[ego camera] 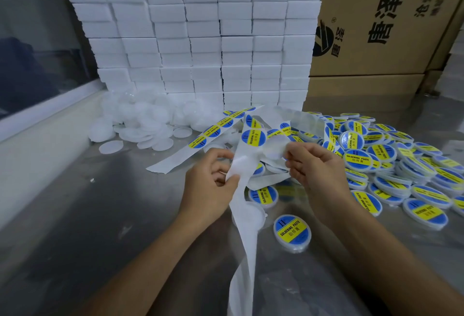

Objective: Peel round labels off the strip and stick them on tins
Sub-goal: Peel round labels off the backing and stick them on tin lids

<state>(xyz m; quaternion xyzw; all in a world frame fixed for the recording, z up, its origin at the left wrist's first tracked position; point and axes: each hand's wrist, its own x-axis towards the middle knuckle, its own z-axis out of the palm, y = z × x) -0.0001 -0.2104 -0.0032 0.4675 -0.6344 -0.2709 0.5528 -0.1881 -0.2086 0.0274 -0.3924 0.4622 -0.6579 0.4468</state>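
One view only — a wide-angle camera on the person's head, tilted forward and down over the shiny grey metal table (75, 215), close above both forearms, facing the wall of stacked white boxes (200, 39) — edges visibly bowed.

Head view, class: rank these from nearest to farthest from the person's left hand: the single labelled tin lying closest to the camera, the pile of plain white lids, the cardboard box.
From the left hand:
1. Single labelled tin: on the table, below and to the right, nearest.
2. Pile of plain white lids: further back on the left, before the white stack.
3. Cardboard box: far back at upper right, farthest.
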